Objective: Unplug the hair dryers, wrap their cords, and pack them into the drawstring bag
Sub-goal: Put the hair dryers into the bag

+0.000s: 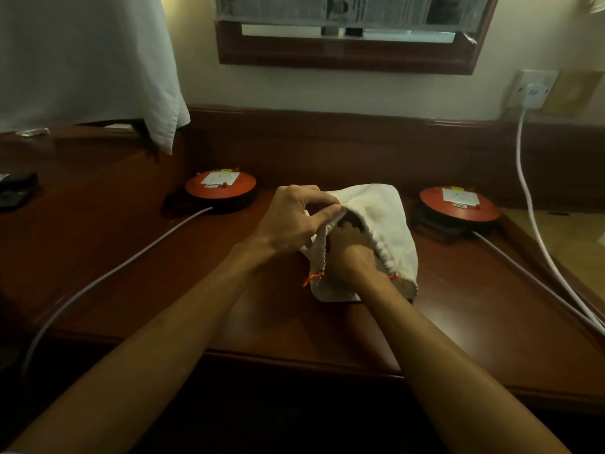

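Two round red discs sit on the dark wooden worktop (163, 290), and between them lies the drawstring bag (376, 208). Going from the left: a white cloth (82, 60) hangs at the far left corner, then comes the left disc (220, 186) with a grey cord (108, 276) running toward the near edge. The left hand (288, 221) pinches the rim of the bag between thumb and curled fingers and lifts it, so the mouth stays open. The right hand (350, 253) is pushed into this mouth; its fingers are hidden inside, so I cannot tell if they grip something. Something dark shows inside, but I cannot say it is a hair dryer. Further right is the second disc (460, 204) with its own cord, and a white cable (527, 191) goes up to the wall socket (533, 91).

I judge the bag soft and light, collapsing easily, so the gathered rim or the orange drawstring ends (311, 278) are the best places to hold.
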A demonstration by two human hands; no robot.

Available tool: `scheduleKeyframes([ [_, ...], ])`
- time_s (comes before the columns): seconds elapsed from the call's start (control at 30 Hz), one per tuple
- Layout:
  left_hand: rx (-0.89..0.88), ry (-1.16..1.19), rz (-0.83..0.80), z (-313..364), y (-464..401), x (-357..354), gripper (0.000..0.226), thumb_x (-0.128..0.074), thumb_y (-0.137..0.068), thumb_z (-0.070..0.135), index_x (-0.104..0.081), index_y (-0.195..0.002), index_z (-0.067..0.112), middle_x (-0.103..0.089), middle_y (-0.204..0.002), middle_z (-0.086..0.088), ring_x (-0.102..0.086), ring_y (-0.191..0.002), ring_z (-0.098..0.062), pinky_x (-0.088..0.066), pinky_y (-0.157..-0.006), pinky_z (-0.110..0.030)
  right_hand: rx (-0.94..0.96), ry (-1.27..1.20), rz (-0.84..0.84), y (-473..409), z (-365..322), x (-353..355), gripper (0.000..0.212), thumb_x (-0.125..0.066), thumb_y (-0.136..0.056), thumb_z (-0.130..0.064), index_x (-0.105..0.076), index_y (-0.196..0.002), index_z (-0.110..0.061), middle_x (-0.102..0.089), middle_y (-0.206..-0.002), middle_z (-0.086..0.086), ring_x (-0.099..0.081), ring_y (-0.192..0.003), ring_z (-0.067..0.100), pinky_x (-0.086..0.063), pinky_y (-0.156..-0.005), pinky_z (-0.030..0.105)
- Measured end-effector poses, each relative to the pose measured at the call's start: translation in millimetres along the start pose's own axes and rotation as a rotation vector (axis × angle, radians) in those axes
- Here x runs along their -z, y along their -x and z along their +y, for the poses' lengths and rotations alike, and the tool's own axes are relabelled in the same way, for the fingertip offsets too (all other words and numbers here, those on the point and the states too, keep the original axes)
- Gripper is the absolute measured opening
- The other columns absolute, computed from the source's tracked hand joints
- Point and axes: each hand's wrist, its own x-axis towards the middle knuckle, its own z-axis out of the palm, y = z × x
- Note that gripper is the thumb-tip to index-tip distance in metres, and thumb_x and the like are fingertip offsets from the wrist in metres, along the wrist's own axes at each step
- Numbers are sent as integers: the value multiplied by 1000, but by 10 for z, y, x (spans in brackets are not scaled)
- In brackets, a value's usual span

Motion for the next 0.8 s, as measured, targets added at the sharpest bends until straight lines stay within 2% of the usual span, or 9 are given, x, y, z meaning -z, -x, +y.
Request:
scheduleKeyframes([
  [0.07,40,24,7,-82,13,31,16,-71,-93,20,-78,-104,12,-72,-91,5,-68,-82,-8,-57,-66,-27,-4,-313,-65,57,144,148,66,-54,-86,-60,-48,-141,-23,-61,-134,6,-60,-117,24,-53,-94,36],
  [0.13,81,53,-9,-151,36,55,16,-71,-93,20,-78,-105,11,-71,-92,8,-68,-85,-9,-59,-70,-32,9,-463,-172,190,382,308,71,-71,-86,-46,-41,-148,-29,-53,-146,0,-53,-129,20,-45,-102,31],
  [0.2,97,85,-28,-187,61,50,17,-71,-93,19,-78,-105,10,-71,-92,9,-69,-87,-10,-60,-74,-37,-1,-381,-303,379,618,413,85,-78,-84,-39,-33,-154,-29,-44,-154,-2,-44,-137,18,-39,-109,29],
  [0.27,115,137,-49,-197,80,2,17,-71,-93,19,-78,-105,10,-73,-95,7,-70,-90,-11,-60,-76,-39,-55,-269,-368,552,745,411,84,-77,-85,-38,-32,-155,-31,-49,-149,-2,-50,-131,20,-45,-104,32],
  [0.37,135,156,-153,-153,118,-130,17,-72,-92,19,-77,-106,12,-74,-97,5,-70,-90,-13,-61,-75,-41,-128,-117,-196,705,753,241,65,-73,-85,-51,-52,-143,-30,-67,-122,-4,-62,-108,17,-52,-89,34],
  [0.47,149,110,-331,-101,135,-272,18,-71,-93,24,-77,-106,15,-73,-99,2,-69,-89,-14,-62,-71,-40,-115,-31,-40,706,734,57,58,-69,-75,-71,-73,-108,-23,-72,-98,0,-65,-85,19,-56,-73,34],
  [0.53,125,54,-419,-98,152,-345,19,-71,-92,28,-78,-106,16,-73,-97,3,-67,-88,-12,-61,-73,-37,-101,8,-37,667,686,-1,54,-64,-78,-73,-74,-89,-21,-69,-85,1,-61,-72,18,-56,-64,35],
  [0.7,162,-143,-506,-191,272,-519,25,-72,-87,50,-77,-97,28,-62,-89,11,-59,-80,-6,-54,-68,-32,-72,-95,-18,864,511,-4,28,-63,-91,-52,-74,-99,-27,-66,-105,-9,-60,-93,14,-52,-71,32],
  [0.8,104,-325,-427,-219,363,-648,24,-73,-85,49,-71,-97,28,-53,-89,10,-54,-80,-8,-42,-61,-26,-126,-117,257,1070,562,80,26,-72,-87,-25,-70,-111,-16,-61,-110,3,-58,-96,21,-54,-63,33],
])
